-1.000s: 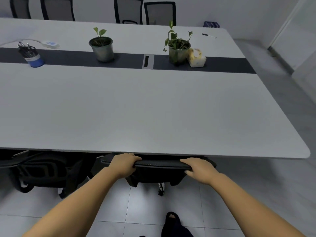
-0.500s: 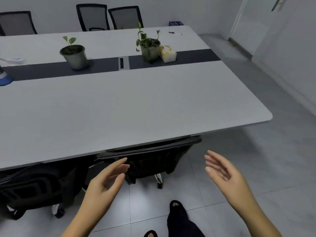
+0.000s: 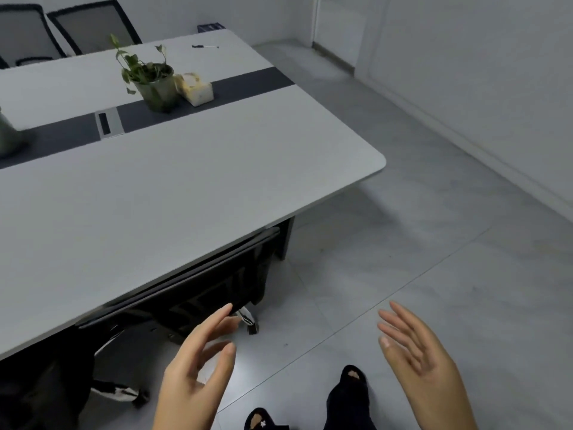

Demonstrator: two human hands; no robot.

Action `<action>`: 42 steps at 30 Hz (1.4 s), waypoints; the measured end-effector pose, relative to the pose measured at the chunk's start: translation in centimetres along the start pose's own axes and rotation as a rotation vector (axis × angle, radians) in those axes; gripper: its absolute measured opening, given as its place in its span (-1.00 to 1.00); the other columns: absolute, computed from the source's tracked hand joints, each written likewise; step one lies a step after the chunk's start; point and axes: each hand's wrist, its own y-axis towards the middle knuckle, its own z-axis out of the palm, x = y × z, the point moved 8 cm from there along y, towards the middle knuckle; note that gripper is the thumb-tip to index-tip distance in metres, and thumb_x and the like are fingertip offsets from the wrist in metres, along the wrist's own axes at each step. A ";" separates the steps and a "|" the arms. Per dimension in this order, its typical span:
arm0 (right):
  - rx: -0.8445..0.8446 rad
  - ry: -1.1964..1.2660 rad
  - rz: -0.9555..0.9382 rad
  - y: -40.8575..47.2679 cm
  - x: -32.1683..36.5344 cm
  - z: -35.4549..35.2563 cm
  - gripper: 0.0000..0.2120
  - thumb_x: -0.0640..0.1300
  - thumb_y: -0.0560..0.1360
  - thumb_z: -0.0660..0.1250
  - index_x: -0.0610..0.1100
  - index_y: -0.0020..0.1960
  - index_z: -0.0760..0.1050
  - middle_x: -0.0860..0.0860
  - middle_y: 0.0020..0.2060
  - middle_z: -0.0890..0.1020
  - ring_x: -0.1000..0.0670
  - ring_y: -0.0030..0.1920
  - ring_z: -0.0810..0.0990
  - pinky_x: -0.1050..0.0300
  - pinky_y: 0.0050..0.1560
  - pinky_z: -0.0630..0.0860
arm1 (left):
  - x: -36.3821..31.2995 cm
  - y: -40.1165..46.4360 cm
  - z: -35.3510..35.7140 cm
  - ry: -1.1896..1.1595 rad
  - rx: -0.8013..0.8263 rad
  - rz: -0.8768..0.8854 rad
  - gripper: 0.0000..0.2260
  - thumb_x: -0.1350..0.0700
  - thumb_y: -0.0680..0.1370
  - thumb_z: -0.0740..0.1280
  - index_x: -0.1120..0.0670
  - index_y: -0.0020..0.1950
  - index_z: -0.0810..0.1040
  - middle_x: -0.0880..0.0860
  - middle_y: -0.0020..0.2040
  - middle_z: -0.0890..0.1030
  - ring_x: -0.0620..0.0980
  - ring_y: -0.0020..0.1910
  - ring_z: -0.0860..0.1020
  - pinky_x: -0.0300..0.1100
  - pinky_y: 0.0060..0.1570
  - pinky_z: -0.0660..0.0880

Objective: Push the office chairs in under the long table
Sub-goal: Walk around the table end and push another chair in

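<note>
Both hands – left hand (image 3: 192, 370) and right hand (image 3: 418, 358) – hang open and empty; the chair (image 3: 198, 293) sits under the table (image 3: 186, 193) – probably rolls easily, best pushed by its stiff backrest top

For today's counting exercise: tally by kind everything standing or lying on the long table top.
Potted plants: 2 (one leafy, one cut off at the left edge)
Tissue box: 1
Pen: 1
Total: 4
</note>
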 end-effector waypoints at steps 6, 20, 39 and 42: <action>-0.082 -0.018 0.002 3.0 -1.3 -8.0 -0.56 -0.28 0.41 0.35 0.16 0.16 0.49 0.28 0.10 0.60 0.20 0.08 0.59 0.43 0.05 0.48 | -2.1 2.6 9.4 -0.013 0.093 0.033 -0.63 -0.08 0.32 0.26 -0.33 0.10 0.53 -0.13 0.05 0.64 -0.14 0.07 0.60 -0.38 0.03 0.51; -0.180 0.009 -0.022 15.6 -2.9 -26.6 -0.60 -0.08 0.37 0.37 0.29 0.12 0.47 0.29 0.09 0.60 0.19 0.11 0.58 0.35 0.10 0.47 | -7.8 10.2 33.1 -0.023 0.255 0.077 -0.64 -0.11 0.33 0.27 -0.28 0.13 0.52 -0.13 0.09 0.61 -0.16 0.10 0.57 -0.44 0.00 0.49; -0.209 0.017 -0.097 50.7 0.5 -33.9 -0.63 -0.16 0.37 0.36 0.16 0.11 0.54 0.23 0.08 0.62 0.14 0.08 0.61 0.43 0.05 0.47 | -11.3 40.1 50.7 -0.045 0.227 0.128 -0.63 0.17 0.39 0.27 -0.21 0.11 0.54 -0.14 0.03 0.63 -0.19 0.05 0.58 -0.46 -0.05 0.50; -0.186 0.011 -0.107 56.2 1.5 -34.1 -0.60 0.16 0.32 0.42 0.14 0.14 0.53 0.24 0.08 0.62 0.17 0.08 0.60 0.44 0.04 0.45 | -11.3 44.0 52.4 -0.049 0.174 0.115 -0.61 0.19 0.38 0.27 -0.24 0.09 0.55 -0.13 0.01 0.65 -0.17 0.03 0.59 -0.44 -0.05 0.51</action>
